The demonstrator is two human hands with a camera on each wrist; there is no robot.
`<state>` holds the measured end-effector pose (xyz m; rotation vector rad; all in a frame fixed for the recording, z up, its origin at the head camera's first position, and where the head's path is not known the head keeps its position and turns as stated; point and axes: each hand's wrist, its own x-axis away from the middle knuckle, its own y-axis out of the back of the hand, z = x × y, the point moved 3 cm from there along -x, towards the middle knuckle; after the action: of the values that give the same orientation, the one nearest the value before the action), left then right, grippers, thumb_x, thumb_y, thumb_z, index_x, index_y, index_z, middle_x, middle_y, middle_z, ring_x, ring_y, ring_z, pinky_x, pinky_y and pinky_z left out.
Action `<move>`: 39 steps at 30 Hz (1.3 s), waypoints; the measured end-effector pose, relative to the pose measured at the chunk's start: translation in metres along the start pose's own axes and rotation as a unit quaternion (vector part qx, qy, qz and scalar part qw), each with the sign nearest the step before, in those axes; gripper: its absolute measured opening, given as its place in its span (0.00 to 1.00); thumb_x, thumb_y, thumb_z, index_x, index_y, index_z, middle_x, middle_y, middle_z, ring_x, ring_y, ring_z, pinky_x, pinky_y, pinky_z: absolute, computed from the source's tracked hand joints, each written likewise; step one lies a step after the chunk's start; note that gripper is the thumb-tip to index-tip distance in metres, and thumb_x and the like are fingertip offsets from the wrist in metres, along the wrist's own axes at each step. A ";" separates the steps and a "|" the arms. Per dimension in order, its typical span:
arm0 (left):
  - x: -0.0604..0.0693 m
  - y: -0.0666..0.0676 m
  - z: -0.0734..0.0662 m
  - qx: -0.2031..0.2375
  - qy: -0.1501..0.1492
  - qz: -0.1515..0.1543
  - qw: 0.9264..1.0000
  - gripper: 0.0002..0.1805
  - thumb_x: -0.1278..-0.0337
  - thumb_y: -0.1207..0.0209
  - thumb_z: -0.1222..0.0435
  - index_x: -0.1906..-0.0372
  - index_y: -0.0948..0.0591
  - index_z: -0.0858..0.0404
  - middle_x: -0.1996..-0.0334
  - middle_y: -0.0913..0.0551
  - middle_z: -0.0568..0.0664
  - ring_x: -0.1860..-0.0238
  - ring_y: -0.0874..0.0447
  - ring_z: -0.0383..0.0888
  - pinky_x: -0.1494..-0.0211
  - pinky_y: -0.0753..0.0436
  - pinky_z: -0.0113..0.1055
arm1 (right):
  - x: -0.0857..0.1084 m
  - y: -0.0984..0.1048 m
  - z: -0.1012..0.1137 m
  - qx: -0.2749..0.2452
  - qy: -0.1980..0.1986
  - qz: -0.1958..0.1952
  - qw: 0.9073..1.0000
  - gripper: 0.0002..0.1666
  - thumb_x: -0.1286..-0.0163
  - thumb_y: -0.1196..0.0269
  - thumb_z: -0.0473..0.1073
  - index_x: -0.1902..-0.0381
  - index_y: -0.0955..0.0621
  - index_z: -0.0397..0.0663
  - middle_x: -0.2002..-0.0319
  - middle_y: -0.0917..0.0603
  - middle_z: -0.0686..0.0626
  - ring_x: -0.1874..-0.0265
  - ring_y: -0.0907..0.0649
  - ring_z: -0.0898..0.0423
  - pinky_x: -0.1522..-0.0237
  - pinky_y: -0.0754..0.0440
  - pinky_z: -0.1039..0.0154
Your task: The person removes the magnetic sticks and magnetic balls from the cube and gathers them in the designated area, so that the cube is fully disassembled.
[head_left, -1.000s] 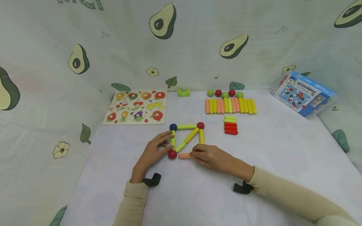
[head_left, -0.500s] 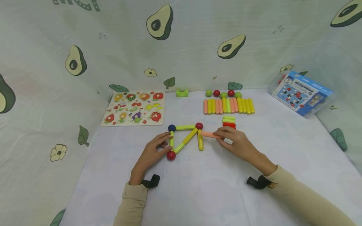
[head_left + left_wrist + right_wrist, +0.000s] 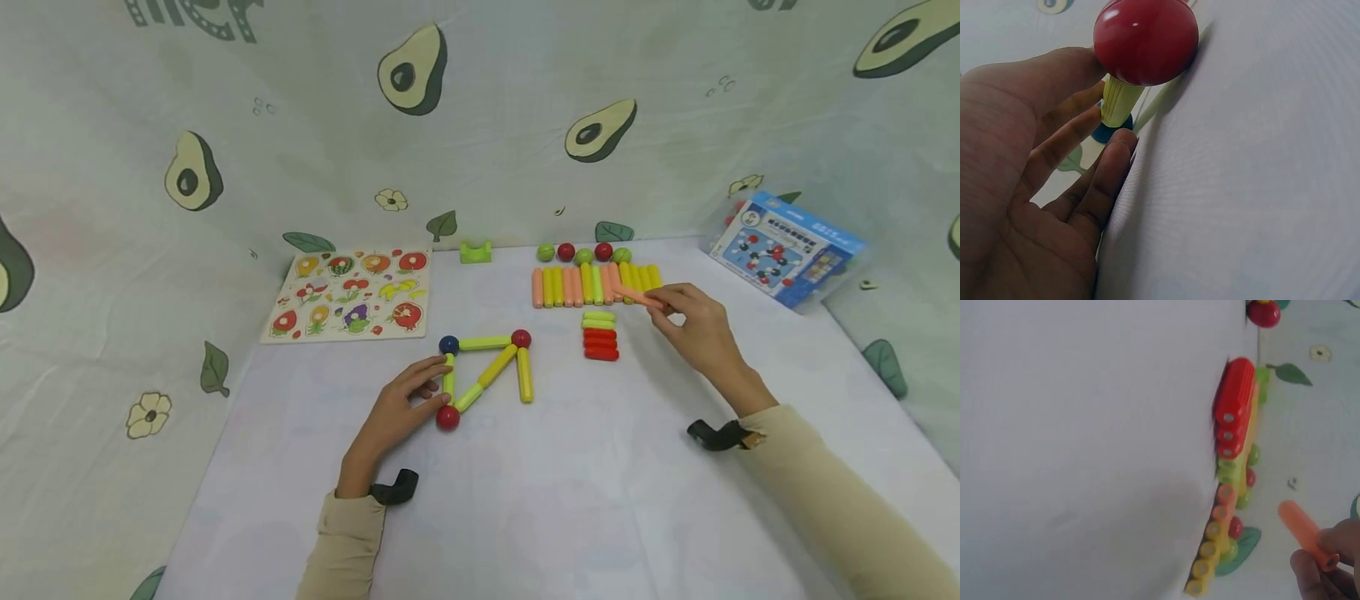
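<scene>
In the head view my left hand (image 3: pixel 396 410) rests at the left side of a flat ball-and-rod frame. Its thumb touches the near red ball (image 3: pixel 1146 40) and its fingers lie loosely along a yellow-green rod (image 3: pixel 1120 103). A dark blue ball (image 3: pixel 449 345) and a second red ball (image 3: pixel 521 338) form the far corners. A two-part yellow and green diagonal (image 3: pixel 498 366) joins the red balls; one yellow rod (image 3: pixel 525 375) extends toward me, its near end unattached. Over the right part of the rod row, my right hand (image 3: pixel 697 329) pinches an orange rod (image 3: pixel 1302 528) between thumb and fingers.
Behind the frame lies a row of yellow, orange and green rods (image 3: pixel 558 287), with red and green balls (image 3: pixel 566 252) beyond. Short red rods (image 3: pixel 601 343) are stacked nearer. A fruit puzzle board (image 3: pixel 360 337), green clip-like piece (image 3: pixel 476 253) and blue box (image 3: pixel 780 250) stand farther back.
My right hand has carried the orange rod from the frame's near side, past the yellow rod, up and right to the rod row. My left hand stays at the frame.
</scene>
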<state>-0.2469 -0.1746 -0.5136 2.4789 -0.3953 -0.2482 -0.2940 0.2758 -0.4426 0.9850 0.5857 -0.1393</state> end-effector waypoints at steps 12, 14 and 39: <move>0.001 0.000 0.000 0.001 -0.007 -0.003 1.000 0.26 0.38 0.33 0.54 0.35 0.21 0.47 0.32 0.29 0.36 0.53 0.21 0.38 0.46 0.18 0.37 | -0.016 0.010 -0.061 0.045 -0.103 -0.032 0.993 0.14 0.33 0.37 0.29 0.51 0.18 0.28 0.59 0.20 0.32 0.62 0.20 0.38 0.62 0.24 0.46; 0.001 0.000 0.000 0.003 0.000 -0.004 1.000 0.26 0.39 0.32 0.55 0.35 0.21 0.47 0.32 0.29 0.35 0.53 0.21 0.38 0.46 0.18 0.38 | -0.017 0.008 -0.068 0.051 -0.114 -0.027 0.992 0.14 0.33 0.37 0.30 0.51 0.18 0.27 0.59 0.20 0.32 0.62 0.21 0.38 0.62 0.24 0.46; 0.001 -0.001 0.001 0.003 -0.018 -0.004 1.000 0.26 0.38 0.33 0.55 0.35 0.21 0.48 0.32 0.29 0.36 0.52 0.20 0.37 0.46 0.18 0.34 | -0.021 -0.013 -0.084 0.027 -0.215 0.176 0.960 0.25 0.24 0.43 0.42 0.39 0.25 0.27 0.49 0.22 0.28 0.50 0.24 0.33 0.47 0.24 0.37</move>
<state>-0.2455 -0.1747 -0.5146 2.4851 -0.4010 -0.2954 -0.3500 0.3344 -0.4763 1.0577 0.0038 -0.0504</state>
